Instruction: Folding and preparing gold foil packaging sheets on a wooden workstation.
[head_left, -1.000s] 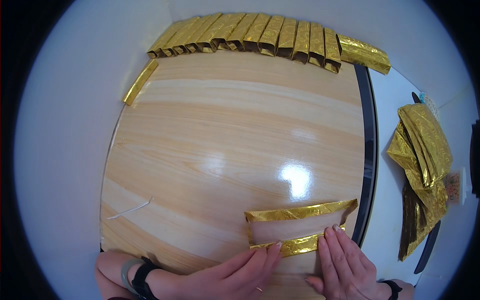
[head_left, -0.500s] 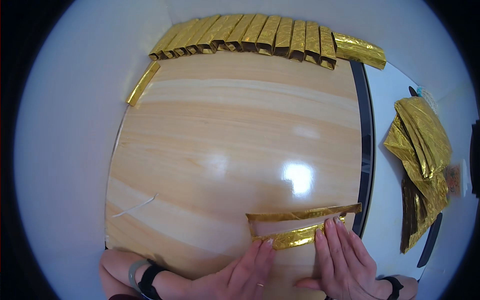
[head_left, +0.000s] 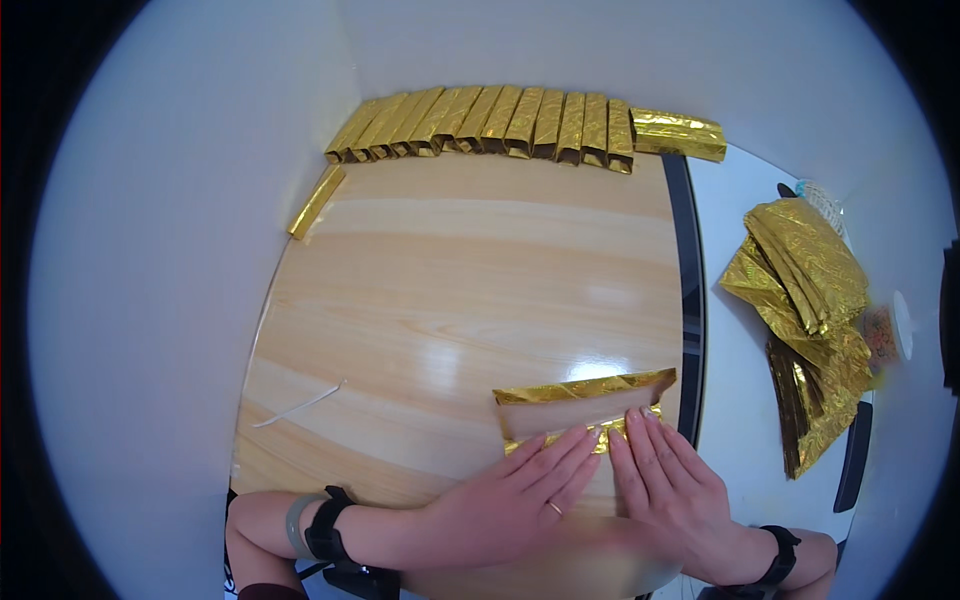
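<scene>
A sheet of gold foil paper (head_left: 580, 410) with a pale inner side lies in front of me. Its far edge stands up as a folded gold strip, and the near edge is folded over toward the middle. Across that near fold rests my left hand (head_left: 515, 495), open, fingers stretched out and lying flat. Beside it my right hand (head_left: 672, 490) is likewise open, with straight fingertips pressing on the right part of the same fold. The fingertips of both hands nearly meet and cover much of the near fold.
Along the far edge stands a row of gold paper tubes (head_left: 520, 120), with one lying crosswise (head_left: 680, 133) at its right end. A narrow gold strip (head_left: 317, 202) lies far left, a thin white strip (head_left: 300, 404) nearer. Gold sheets (head_left: 805, 265) and a small tub (head_left: 885, 333) are at right.
My left hand has slid right along the near fold toward my right hand, its fingers now flatter. My view has shifted, so the far row appears lower.
</scene>
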